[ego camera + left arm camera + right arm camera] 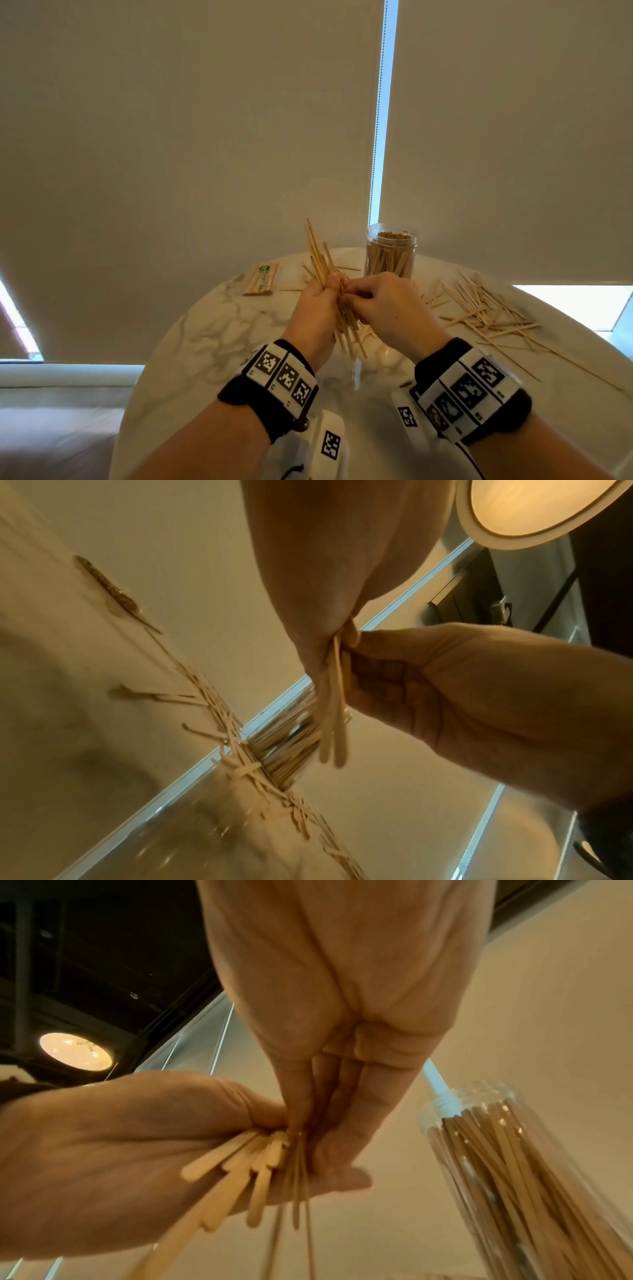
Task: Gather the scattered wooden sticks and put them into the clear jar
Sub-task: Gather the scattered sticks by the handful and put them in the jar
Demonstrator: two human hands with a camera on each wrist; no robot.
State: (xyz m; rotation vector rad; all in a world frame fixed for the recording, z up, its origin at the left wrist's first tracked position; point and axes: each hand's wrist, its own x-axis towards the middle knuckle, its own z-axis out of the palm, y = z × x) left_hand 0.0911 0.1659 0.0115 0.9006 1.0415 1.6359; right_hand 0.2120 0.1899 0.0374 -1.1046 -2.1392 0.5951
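Observation:
My left hand point(323, 296) grips a bundle of wooden sticks point(317, 253) above the middle of the table, its top ends fanned up and away. My right hand point(364, 294) meets it from the right and pinches sticks in the same bundle. In the right wrist view the right hand's fingers point(342, 1096) close on the sticks point(240, 1167) against the left hand's palm point(103, 1150). The clear jar point(390, 255) stands upright just behind the hands, packed with sticks. Many loose sticks point(479, 308) lie scattered on the table's right side. In the left wrist view the sticks point(337, 696) hang below both hands.
A wrapped packet of sticks point(262, 279) lies at the back left of the round marble table point(212, 329). A few single sticks point(346, 268) lie near the jar's base. Window blinds point(205, 137) hang behind the table.

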